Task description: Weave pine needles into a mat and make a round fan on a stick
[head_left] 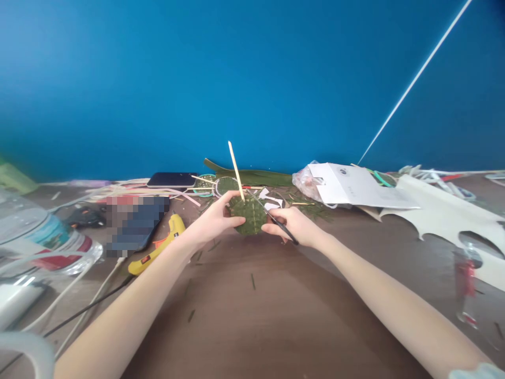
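Note:
Between both hands is a small round fan (251, 216) that looks woven from green leaf strips, with its pale stick (235, 168) pointing up and away from me. My left hand (221, 215) grips its left side, thumb across the face. My right hand (291, 225) is closed around a slim black-handled tool (284, 229). The tool's thin metal end reaches the upper right of the green disc; whether it is scissors or a blade I cannot tell. My right fingertips also touch the disc's right edge.
On the left lie a yellow glue gun (158, 246), a dark phone (138, 226), cables and a water bottle (59, 237). Behind are another round frame (226, 185) and long green leaves (256, 176). A white box (351, 184) and cut white card (437, 210) lie right. Green clippings are scattered about.

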`<state>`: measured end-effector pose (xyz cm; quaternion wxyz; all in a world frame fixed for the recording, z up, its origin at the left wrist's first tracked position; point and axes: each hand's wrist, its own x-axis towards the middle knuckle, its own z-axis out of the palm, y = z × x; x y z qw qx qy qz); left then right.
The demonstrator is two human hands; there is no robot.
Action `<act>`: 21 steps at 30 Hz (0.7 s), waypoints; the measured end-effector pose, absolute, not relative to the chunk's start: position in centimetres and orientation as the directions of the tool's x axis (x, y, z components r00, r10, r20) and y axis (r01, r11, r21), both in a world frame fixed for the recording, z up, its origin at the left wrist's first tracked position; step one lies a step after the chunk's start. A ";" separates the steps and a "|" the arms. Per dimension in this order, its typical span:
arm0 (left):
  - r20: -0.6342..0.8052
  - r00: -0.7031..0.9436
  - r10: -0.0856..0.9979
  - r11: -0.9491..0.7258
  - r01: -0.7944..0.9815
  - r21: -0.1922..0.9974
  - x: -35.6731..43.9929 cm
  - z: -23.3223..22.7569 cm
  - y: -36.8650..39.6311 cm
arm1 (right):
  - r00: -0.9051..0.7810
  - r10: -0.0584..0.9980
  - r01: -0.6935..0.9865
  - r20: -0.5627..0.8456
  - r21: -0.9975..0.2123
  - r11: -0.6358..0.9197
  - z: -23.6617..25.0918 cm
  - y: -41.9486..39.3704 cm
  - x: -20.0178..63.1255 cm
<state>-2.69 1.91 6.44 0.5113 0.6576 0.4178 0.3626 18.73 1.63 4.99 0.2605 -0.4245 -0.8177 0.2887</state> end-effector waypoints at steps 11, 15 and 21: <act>0.003 0.199 0.980 -0.017 0.069 0.997 -2.3 6.1 2.3 | -0.452 0.875 0.491 0.174 -0.770 0.407 4.1 1.9 18.7; 0.007 0.200 0.980 -0.016 0.042 0.999 -2.3 5.7 2.4 | -0.445 0.881 0.481 0.162 -0.787 0.387 4.2 1.9 18.7; 0.034 0.283 0.959 -0.065 0.100 0.993 -2.2 5.7 2.3 | -0.475 0.874 0.448 0.108 -0.825 0.345 4.4 1.7 18.8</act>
